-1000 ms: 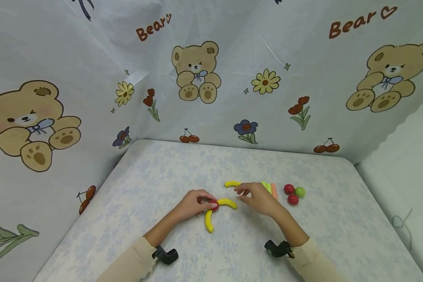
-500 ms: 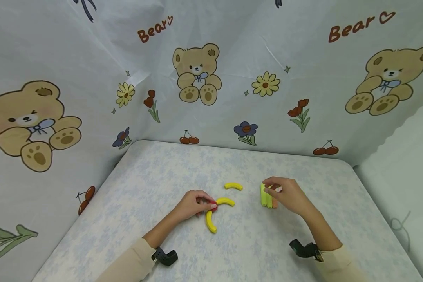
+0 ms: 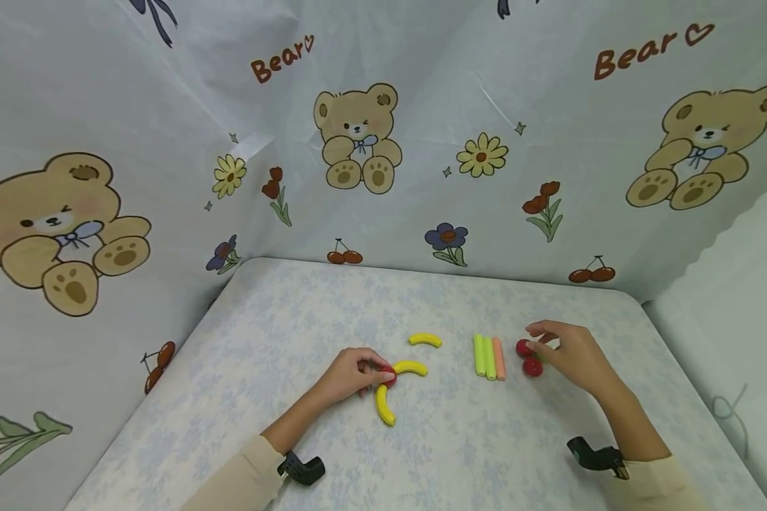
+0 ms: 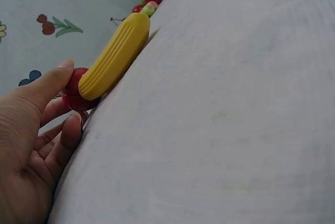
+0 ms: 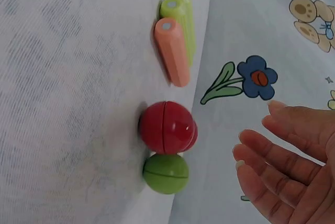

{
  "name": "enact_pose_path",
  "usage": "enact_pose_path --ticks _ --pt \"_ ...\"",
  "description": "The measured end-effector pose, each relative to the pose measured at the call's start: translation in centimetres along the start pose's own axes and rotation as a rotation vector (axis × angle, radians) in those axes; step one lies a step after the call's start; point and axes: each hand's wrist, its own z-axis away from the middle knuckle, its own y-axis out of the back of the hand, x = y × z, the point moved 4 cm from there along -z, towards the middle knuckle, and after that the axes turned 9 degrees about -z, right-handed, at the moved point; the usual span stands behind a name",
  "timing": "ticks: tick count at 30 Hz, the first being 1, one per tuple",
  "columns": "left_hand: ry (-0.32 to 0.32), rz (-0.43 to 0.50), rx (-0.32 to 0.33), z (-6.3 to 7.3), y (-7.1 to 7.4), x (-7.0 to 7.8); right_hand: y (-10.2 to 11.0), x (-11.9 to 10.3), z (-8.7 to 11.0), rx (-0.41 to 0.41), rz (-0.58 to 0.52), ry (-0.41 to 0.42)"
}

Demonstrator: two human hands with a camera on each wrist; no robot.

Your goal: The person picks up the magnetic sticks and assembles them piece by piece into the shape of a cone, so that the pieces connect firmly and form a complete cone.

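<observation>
My left hand point(image 3: 351, 375) pinches a red ball point(image 4: 77, 102) between thumb and fingers on the table. Two yellow toy bananas stretch out from that ball, one point(image 3: 412, 367) to the right and one point(image 3: 384, 407) toward me. In the left wrist view the right-hand banana's near end meets the ball. My right hand point(image 3: 574, 356) hovers over two red balls point(image 3: 532, 367) and a green ball point(image 5: 166, 174), which sit close together. Its fingers are loosely bent and hold nothing. The green ball is mostly hidden by that hand in the head view; in the right wrist view it shows a seam.
A third toy banana point(image 3: 425, 339) lies alone farther back. Two yellow-green sticks point(image 3: 484, 356) and an orange stick point(image 3: 498, 358) lie side by side between the bananas and the ball group. Behind the table hangs a bear-print cloth point(image 3: 358, 227).
My right hand has moved right, from near the back banana, past the sticks, to the group of balls. My left hand stays on the red ball.
</observation>
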Motion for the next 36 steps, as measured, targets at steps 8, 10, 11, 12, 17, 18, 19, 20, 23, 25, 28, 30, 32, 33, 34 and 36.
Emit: enact_pose_path --ticks 8,10,11,12,17,18,19,20,23,25,28,30,32,33,34,36 --pt "0.003 0.008 0.008 0.1 -0.1 0.0 0.3 3.2 0.4 -0.024 0.068 -0.034" --pt "0.001 0.012 0.008 0.1 -0.1 0.0 0.2 3.9 0.4 -0.049 0.081 -0.053" --pt "0.0 0.013 0.008 0.1 -0.1 0.0 0.1 4.2 0.4 -0.06 0.084 -0.063" --pt "-0.003 0.014 0.008 0.1 -0.1 0.0 0.0 4.5 0.4 -0.071 0.084 -0.072" --pt "-0.009 0.021 0.006 0.2 0.0 0.0 -0.5 5.4 0.2 -0.098 0.069 -0.106" --pt "-0.009 0.022 0.005 0.2 0.0 0.0 -0.6 5.5 0.2 -0.1 0.065 -0.112" --pt "-0.009 0.021 0.004 0.2 0.0 0.0 -0.7 5.6 0.2 -0.101 0.063 -0.118" --pt "-0.009 0.02 0.003 0.1 0.0 0.0 -0.7 5.6 0.1 -0.104 0.063 -0.123" --pt "-0.012 0.016 0.001 0.1 0.0 0.0 -0.8 5.8 0.0 -0.106 0.06 -0.131" --pt "-0.016 0.018 0.003 0.1 0.0 0.0 -0.7 6.0 -0.1 -0.104 0.054 -0.128" --pt "-0.022 0.023 0.003 0.1 0.0 0.0 -0.8 6.3 -0.1 -0.1 0.047 -0.131" --pt "-0.023 0.027 0.0 0.0 -0.1 -0.1 -0.8 6.5 -0.1 -0.1 0.042 -0.137" --pt "-0.022 0.027 -0.002 0.0 -0.1 -0.1 -0.8 6.7 -0.2 -0.099 0.042 -0.146" --pt "-0.02 0.028 -0.002 -0.1 -0.1 -0.2 -0.8 6.8 -0.2 -0.096 0.041 -0.146" --pt "-0.02 0.029 -0.002 -0.1 -0.2 -0.2 -0.8 6.9 -0.3 -0.093 0.037 -0.144" --pt "-0.02 0.029 -0.001 -0.1 -0.1 -0.2 -0.9 6.9 -0.3 -0.086 0.028 -0.135"
